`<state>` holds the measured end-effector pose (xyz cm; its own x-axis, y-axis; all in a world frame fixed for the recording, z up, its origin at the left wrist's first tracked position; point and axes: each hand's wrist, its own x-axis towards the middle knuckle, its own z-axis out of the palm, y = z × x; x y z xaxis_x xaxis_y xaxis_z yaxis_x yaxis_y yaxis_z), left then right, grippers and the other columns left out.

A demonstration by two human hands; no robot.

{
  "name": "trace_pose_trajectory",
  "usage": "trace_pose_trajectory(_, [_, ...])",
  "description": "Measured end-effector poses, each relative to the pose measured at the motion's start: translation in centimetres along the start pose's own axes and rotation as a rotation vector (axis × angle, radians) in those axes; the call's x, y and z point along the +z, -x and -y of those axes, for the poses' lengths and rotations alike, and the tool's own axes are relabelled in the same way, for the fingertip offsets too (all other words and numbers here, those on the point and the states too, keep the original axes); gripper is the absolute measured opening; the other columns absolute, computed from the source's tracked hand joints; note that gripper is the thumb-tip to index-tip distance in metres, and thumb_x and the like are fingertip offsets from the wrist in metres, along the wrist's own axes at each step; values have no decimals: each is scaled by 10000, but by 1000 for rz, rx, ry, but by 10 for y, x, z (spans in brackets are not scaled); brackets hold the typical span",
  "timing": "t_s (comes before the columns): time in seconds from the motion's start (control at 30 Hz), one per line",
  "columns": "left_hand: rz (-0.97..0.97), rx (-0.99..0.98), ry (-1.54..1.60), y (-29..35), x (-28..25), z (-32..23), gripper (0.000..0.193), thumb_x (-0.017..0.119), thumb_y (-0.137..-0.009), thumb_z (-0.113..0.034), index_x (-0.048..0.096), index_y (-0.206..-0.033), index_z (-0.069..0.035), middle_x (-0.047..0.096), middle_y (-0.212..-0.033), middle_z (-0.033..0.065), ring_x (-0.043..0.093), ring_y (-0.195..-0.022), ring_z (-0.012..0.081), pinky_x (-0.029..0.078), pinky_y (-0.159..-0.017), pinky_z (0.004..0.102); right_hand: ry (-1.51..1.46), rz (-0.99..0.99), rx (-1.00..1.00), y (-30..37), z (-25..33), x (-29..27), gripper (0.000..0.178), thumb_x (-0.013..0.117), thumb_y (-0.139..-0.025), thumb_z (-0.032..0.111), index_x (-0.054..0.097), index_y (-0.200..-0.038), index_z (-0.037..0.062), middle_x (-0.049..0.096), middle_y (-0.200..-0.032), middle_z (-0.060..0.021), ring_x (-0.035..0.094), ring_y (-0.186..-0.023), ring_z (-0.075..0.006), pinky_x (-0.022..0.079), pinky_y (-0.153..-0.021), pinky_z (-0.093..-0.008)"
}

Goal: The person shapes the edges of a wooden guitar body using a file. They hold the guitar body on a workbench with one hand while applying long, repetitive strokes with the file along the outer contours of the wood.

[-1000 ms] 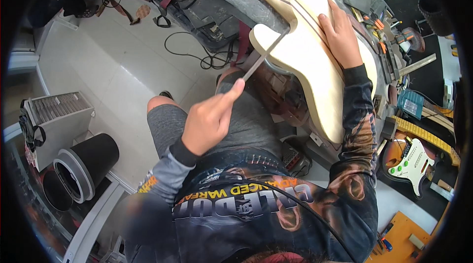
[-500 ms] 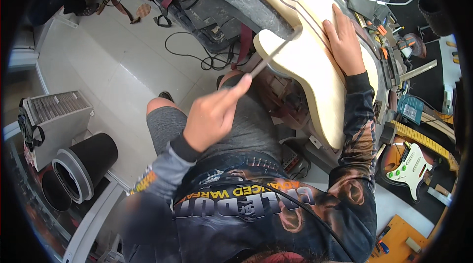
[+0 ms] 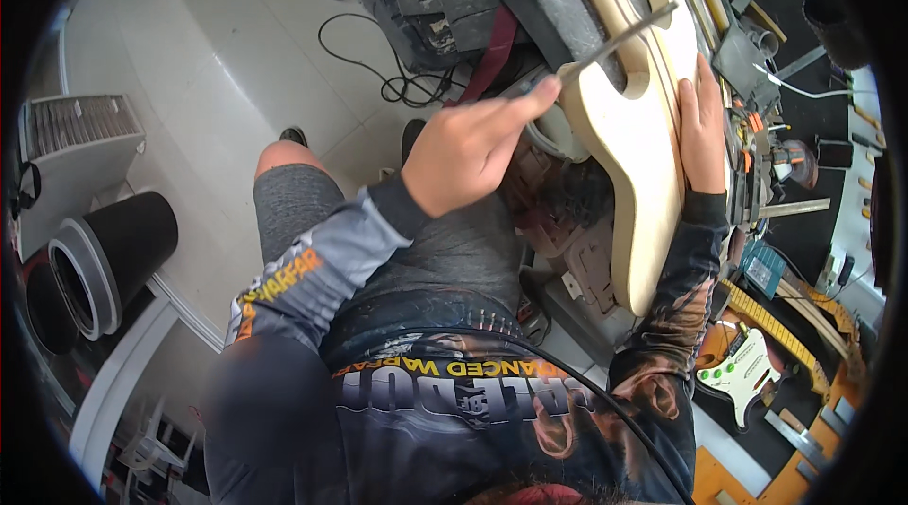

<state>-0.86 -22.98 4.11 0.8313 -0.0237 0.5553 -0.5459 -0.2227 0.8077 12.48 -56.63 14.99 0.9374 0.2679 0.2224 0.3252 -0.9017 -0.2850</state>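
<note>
A pale, unfinished wooden guitar body [image 3: 643, 174] with its neck stretching away lies over the bench, to the right of my knees. My left hand [image 3: 473, 146] is closed round the end of a slim grey file [image 3: 619, 42]. The index finger is stretched along the tool. The file crosses over the near horn and the neck joint, its tip reaching toward the far horn; whether it touches the wood I cannot tell. On the body's right side rests my right hand [image 3: 702, 136], fingers stretched out and lying against the wood.
A black bin [image 3: 123, 250] stands on the tiled floor at left. Cables [image 3: 397, 79] lie beyond my knees. Tools crowd the bench along the right, with a teal box [image 3: 761, 267] among them. A sunburst guitar with white pickguard [image 3: 742, 374] lies at lower right.
My left hand has moved right and away from me, carrying the file further across the body. The guitar body now appears turned more upright, and the whole view has shifted.
</note>
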Motion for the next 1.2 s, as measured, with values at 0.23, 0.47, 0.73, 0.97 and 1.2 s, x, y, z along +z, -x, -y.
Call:
trace_pose_trajectory(0.23, [145,31,3,76,16,2,798,696,-912,53,598,-1670,-175,528,-757,80,607,-622,290,534,-619,432,-3,25,31,1,3,-6,641,506,-1198,382,465,-1701,-14,537,-1678,-282,496,-1574,-405,332,-1328,-462])
trace_pose_trajectory(0.47, [-61,47,40,4,18,14,765,690,-921,131,590,-1650,-79,581,-792,113,621,-672,320,525,-640,426,6,28,61,4,1,-5,649,492,-1198,396,454,-1718,10,521,-1698,-272,486,-1586,-396,331,-1333,-455])
trace_pose_trajectory(0.73, [65,6,61,17,15,7,742,669,-947,152,588,-1649,-76,668,-865,130,660,-699,341,551,-679,419,3,28,64,4,-1,-4,651,500,-1196,390,454,-1713,-2,526,-1691,-274,490,-1580,-401,336,-1329,-457])
trace_pose_trajectory(0.97, [1,-34,103,41,14,4,644,677,-1005,123,616,-1617,-70,783,-1045,180,753,-836,361,608,-784,402,13,15,53,3,2,-4,632,531,-1194,352,459,-1698,-22,535,-1671,-297,484,-1583,-416,335,-1328,-464])
trace_pose_trajectory(1.2, [11,-118,98,6,1,-9,591,678,-1029,107,649,-1591,-73,799,-1081,206,759,-820,329,596,-806,349,-5,0,47,3,-3,-3,657,548,-1187,387,460,-1699,-16,545,-1671,-285,496,-1566,-421,348,-1318,-465])
